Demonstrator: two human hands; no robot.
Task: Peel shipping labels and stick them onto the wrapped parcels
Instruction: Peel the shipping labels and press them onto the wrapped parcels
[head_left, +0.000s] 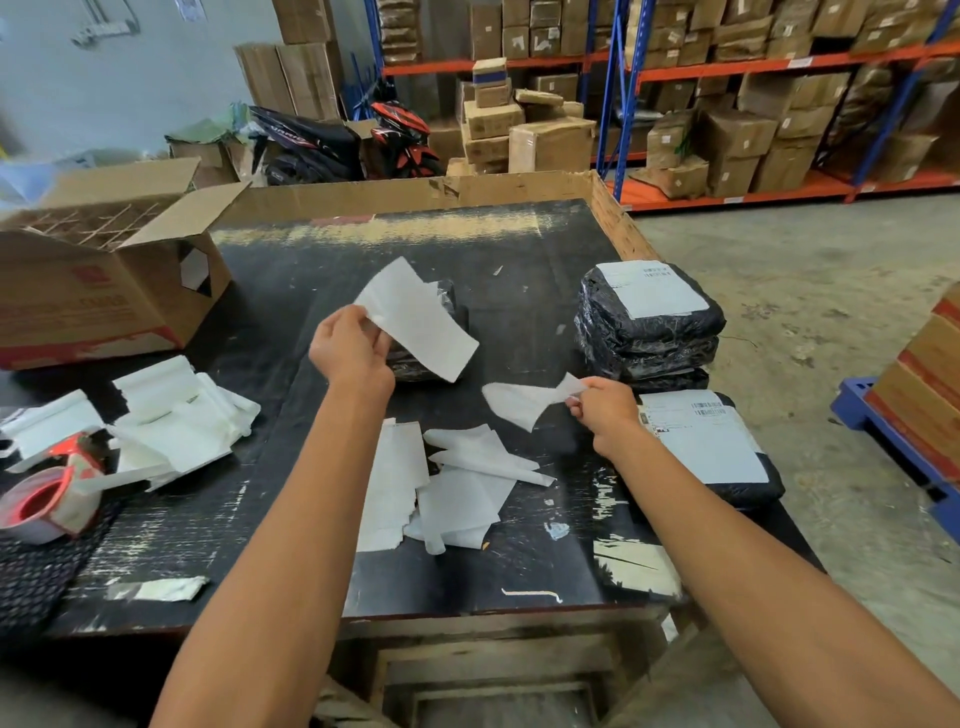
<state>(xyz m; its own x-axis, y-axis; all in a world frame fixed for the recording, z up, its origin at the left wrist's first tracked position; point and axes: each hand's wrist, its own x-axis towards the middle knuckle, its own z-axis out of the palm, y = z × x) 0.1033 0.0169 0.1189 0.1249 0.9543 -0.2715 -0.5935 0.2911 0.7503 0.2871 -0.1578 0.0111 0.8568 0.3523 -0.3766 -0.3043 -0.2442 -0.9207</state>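
My left hand (350, 348) pinches a white shipping label (415, 319) by its near edge and holds it up above the black table (311, 530). Behind the label lies a black wrapped parcel (447, 301), mostly hidden by it. My right hand (602, 408) pinches a curled strip of white backing paper (524, 400) just above the table. Right of that hand lies a labelled black parcel (717, 452). A stack of black wrapped parcels (649, 322), the top one labelled, stands behind it.
Several peeled backing sheets (452, 488) lie between my arms. At the left are a heap of white paper (176, 415), a red tape dispenser (52, 499) and an open cardboard box (98, 280). Shelves of cartons (753, 104) and a motorbike (332, 140) stand beyond.
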